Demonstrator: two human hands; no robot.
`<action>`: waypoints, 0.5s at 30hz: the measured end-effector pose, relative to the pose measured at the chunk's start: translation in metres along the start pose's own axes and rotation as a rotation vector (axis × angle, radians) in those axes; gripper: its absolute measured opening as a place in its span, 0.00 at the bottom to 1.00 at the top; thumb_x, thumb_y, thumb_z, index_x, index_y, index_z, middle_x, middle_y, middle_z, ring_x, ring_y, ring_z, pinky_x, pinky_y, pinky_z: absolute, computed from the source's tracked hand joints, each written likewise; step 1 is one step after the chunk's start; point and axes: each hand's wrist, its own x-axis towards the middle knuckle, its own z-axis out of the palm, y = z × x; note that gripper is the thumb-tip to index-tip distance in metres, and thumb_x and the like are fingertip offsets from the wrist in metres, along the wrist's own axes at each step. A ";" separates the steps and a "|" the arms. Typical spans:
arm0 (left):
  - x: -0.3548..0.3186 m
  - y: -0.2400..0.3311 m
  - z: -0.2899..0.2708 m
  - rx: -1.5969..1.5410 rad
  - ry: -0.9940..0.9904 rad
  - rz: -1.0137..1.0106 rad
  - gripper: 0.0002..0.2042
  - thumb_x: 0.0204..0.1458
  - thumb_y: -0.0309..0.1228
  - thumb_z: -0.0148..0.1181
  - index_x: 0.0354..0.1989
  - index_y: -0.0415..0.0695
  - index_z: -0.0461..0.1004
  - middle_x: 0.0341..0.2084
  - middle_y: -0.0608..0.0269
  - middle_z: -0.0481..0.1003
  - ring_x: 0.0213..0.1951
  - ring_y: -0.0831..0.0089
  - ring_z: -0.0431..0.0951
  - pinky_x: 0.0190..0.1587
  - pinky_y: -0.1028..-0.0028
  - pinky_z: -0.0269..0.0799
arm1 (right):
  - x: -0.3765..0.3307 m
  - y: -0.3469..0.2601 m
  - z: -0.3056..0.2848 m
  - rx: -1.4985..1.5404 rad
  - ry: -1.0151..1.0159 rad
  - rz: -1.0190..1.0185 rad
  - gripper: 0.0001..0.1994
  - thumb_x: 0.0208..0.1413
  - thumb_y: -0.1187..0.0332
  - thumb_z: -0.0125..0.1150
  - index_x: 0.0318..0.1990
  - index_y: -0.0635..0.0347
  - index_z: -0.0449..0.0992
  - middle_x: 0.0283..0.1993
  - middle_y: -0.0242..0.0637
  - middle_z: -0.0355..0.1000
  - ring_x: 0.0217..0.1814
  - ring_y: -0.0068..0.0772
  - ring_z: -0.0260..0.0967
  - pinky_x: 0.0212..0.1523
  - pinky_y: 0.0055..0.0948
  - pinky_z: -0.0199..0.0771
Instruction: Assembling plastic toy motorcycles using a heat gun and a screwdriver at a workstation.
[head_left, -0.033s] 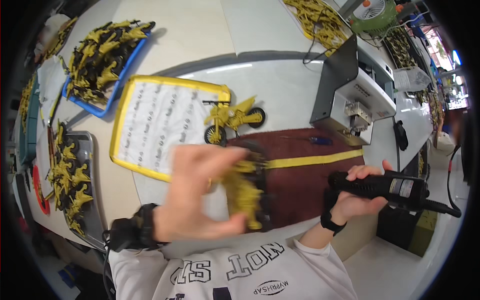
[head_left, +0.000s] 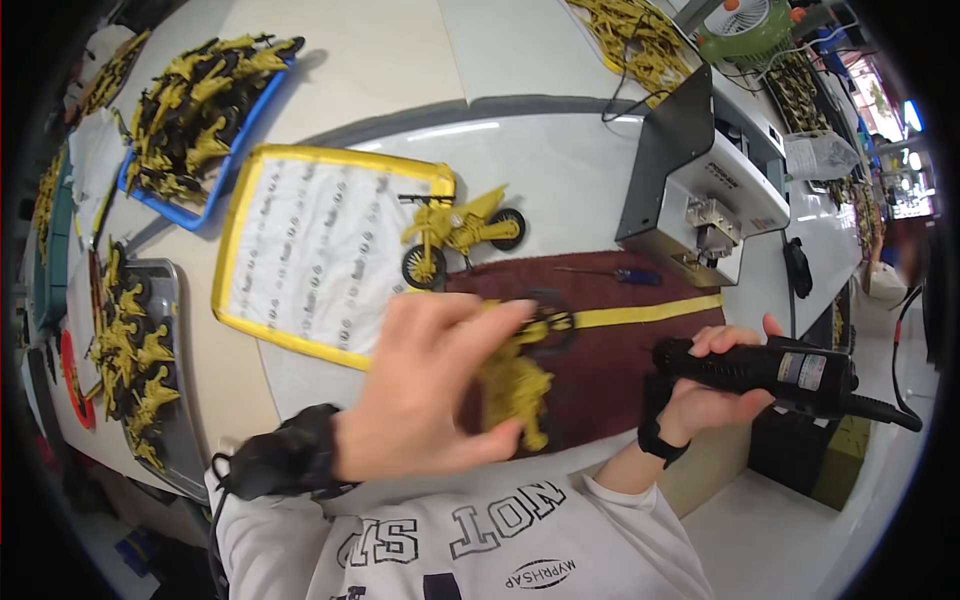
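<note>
We're gripping a yellow toy motorbike (head_left: 515, 375) in the left hand (head_left: 430, 385), lifted over the table (head_left: 560, 170); the right hand (head_left: 715, 385) is clenching a black power screwdriver (head_left: 775, 372) just beside it, seemingly mid-fastening, needing tip alignment.

Brown mat (head_left: 640, 345) lies open between yellow motorcycle (head_left: 460, 232) and grey machine (head_left: 700, 190).

We are in a toy assembly workshop. Trays (head_left: 262, 95) heaped with yellow and black motorbike parts crowd our counter (head_left: 560, 170), beside a grey bench machine (head_left: 700, 185). More parts fill the next workstations (head_left: 810, 95).
</note>
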 end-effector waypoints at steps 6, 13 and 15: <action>-0.009 -0.026 0.091 0.249 -0.138 0.003 0.39 0.42 0.58 0.56 0.60 0.46 0.60 0.53 0.47 0.58 0.56 0.51 0.56 0.55 0.53 0.48 | -0.002 0.001 -0.001 -0.025 0.002 -0.015 0.45 0.48 0.30 0.45 0.52 0.72 0.56 0.23 0.41 0.66 0.18 0.31 0.64 0.20 0.26 0.67; -0.013 -0.028 0.085 0.158 -0.140 0.060 0.41 0.46 0.59 0.53 0.64 0.45 0.54 0.61 0.43 0.53 0.60 0.50 0.55 0.59 0.54 0.46 | -0.009 -0.004 -0.008 0.005 -0.069 -0.008 0.47 0.48 0.31 0.46 0.56 0.72 0.51 0.26 0.41 0.66 0.21 0.30 0.64 0.22 0.27 0.67; -0.013 -0.030 0.085 0.086 -0.115 0.062 0.43 0.45 0.58 0.54 0.64 0.40 0.52 0.60 0.43 0.55 0.59 0.50 0.57 0.58 0.55 0.47 | -0.009 -0.007 -0.011 0.012 -0.079 0.002 0.47 0.48 0.30 0.46 0.56 0.72 0.52 0.26 0.40 0.66 0.21 0.30 0.63 0.24 0.28 0.67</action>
